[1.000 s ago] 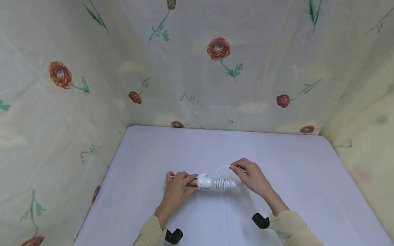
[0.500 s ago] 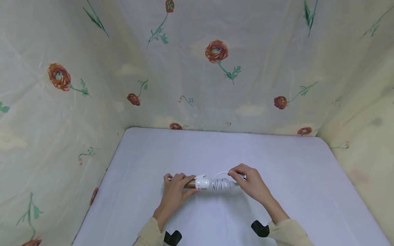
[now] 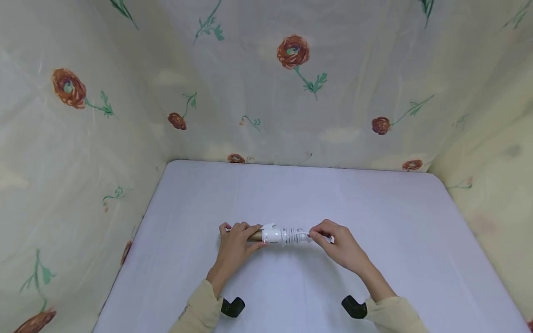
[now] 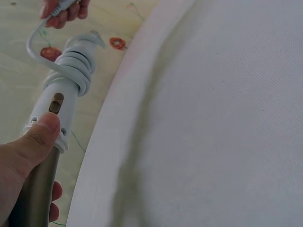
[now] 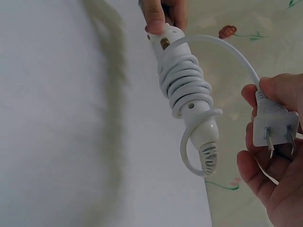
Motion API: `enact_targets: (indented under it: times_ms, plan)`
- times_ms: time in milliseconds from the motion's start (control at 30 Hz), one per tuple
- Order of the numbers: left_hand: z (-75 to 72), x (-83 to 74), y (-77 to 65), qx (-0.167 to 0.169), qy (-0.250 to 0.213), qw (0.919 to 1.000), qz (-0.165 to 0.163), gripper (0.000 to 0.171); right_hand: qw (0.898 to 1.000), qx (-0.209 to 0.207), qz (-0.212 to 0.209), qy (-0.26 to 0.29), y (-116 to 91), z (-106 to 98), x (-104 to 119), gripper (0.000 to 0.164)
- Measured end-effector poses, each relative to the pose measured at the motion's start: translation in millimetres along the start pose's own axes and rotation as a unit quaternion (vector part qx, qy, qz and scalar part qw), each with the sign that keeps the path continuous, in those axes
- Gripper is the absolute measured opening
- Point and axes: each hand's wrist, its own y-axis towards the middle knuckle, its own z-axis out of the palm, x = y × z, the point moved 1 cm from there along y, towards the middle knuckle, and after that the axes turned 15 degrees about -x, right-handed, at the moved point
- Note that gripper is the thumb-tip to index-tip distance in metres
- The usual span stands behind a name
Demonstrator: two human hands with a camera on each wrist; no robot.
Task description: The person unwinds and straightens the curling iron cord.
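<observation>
A curling iron [image 3: 272, 234] with a white handle and a gold-brown barrel [image 4: 35, 194] lies across in front of me, over the table. Around the barrel, next to the handle, my left hand [image 3: 234, 243] is curled; its thumb sits by the small brown switch [image 4: 56, 102]. White cord [image 5: 187, 85] is wound in several turns about the handle. The two-pin plug [image 5: 274, 127] is pinched by my right hand [image 3: 339, 245], beyond the handle's cord end. A short length of cord runs in an arc from the plug to the coils. My left hand covers most of the barrel.
A white-covered table [image 3: 200, 194] lies under both hands. Flower-printed cloth [image 3: 258, 92] hangs behind it and at both sides. Black camera mounts [image 3: 233, 307] stick out at both sleeve cuffs.
My right hand has come down towards the handle and pulled the cord's loop in closer against the coils. The left hand keeps its grip on the barrel. The head view has tilted slightly.
</observation>
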Motion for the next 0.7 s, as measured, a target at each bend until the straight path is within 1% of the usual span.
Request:
enact_targets:
  times_ms: [100, 233, 467, 700]
  plan:
    - [0.5, -0.3, -1.2, -0.001, -0.002, 1.0, -0.005, 0.051, 1.0, 0.008, -0.007, 0.018, -6.8, 0.6, 1.5, 0.008]
    - [1.0, -1.3, 0.9, -0.005, -0.001, 0.9999, -0.01, 0.051, 0.999, 0.011, -0.016, 0.032, -13.3, 2.7, 0.8, 0.005]
    - [1.5, -2.3, 3.8, 0.001, 0.006, 0.9996, -0.027, 0.051, 0.999, 0.028, 0.003, 0.035, -23.2, 5.1, 0.8, 0.006]
    - [0.0, -1.9, 3.5, 0.003, 0.006, 0.9994, -0.033, 0.052, 0.998, 0.048, 0.001, 0.047, -31.6, 10.9, -1.9, 0.004]
